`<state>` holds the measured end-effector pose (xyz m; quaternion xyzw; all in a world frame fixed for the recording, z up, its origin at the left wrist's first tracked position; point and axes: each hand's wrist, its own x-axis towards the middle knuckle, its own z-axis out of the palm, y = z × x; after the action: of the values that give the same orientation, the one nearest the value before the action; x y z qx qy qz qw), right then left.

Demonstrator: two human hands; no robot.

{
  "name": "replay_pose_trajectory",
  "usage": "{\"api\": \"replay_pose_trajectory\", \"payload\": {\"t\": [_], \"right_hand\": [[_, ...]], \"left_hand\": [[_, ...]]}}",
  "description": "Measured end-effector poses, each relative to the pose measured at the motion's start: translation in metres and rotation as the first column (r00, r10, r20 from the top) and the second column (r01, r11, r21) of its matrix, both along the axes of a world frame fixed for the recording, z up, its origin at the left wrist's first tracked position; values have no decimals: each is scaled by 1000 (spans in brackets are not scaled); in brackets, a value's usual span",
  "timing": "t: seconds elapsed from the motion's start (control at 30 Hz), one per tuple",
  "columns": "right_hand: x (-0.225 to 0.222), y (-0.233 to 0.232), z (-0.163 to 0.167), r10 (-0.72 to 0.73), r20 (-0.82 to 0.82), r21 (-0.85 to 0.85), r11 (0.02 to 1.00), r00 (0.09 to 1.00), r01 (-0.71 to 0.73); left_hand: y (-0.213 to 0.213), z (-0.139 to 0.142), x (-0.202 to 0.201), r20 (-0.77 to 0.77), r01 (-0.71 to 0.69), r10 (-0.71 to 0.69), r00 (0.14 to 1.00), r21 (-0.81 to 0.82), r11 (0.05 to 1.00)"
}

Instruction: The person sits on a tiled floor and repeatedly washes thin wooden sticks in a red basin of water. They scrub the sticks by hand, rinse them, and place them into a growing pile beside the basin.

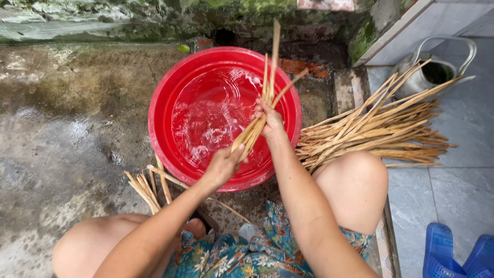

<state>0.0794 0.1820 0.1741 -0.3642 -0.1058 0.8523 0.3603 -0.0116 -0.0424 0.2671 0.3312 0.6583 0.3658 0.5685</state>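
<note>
A red basin [164, 92] full of water sits on the wet concrete in front of me. Over the water I hold a small bundle of tan plant strips [267, 87]. My right hand [270, 121] grips the bundle near its middle, and the strips fan upward past the basin's far rim. My left hand [224, 164] pinches the bundle's lower end above the near rim. Both hands are closed on the same bundle.
A large heap of the same dry strips [375, 131] lies to the right on the tiled step. A few strips [149, 188] rest by my left knee. A metal kettle [432, 69] stands at the back right, blue sandals [455, 255] at the lower right.
</note>
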Motion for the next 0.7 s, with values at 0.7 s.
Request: {"api": "replay_pose_trajectory", "payload": {"t": [0.7], "right_hand": [[17, 35, -53, 4, 519, 176, 978, 855, -112]], "left_hand": [[-21, 96, -159, -531, -156, 74, 844, -112, 981]]}}
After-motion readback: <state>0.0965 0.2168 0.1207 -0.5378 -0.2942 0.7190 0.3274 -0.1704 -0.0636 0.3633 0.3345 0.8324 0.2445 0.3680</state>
